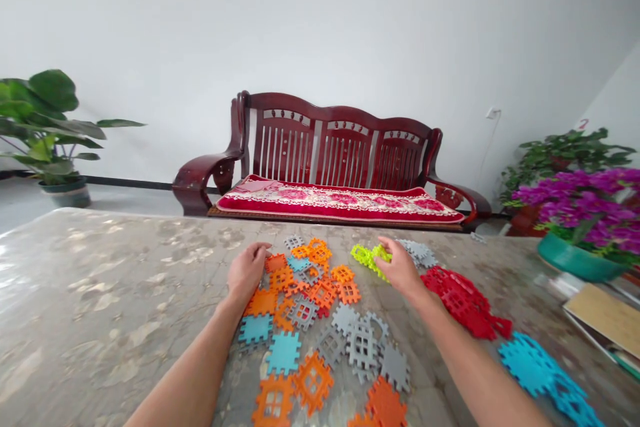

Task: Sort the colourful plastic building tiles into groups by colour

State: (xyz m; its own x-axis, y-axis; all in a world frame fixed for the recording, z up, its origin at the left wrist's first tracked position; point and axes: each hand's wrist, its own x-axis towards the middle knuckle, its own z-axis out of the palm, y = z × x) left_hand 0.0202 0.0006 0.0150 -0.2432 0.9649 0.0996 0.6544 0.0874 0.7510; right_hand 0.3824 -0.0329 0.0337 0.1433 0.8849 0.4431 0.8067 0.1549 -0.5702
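Several flat plastic interlocking tiles lie on a marbled table (100, 293): a mixed heap of orange, grey and blue ones (310, 320) in the middle. My left hand (247, 270) rests at the heap's left edge, fingers curled down onto an orange tile (275, 262). My right hand (397, 267) is closed on a yellow-green tile in a small yellow-green cluster (369, 256) at the far side. To the right lie a red pile (463, 300) and a blue pile (543, 370). A grey pile (419, 252) sits behind my right hand.
A teal pot of purple flowers (583, 213) and a stack of books or papers (603, 317) stand at the table's right edge. Beyond the table are a dark wooden bench with a red cushion (340, 200) and a green potted plant (45, 133) on the left.
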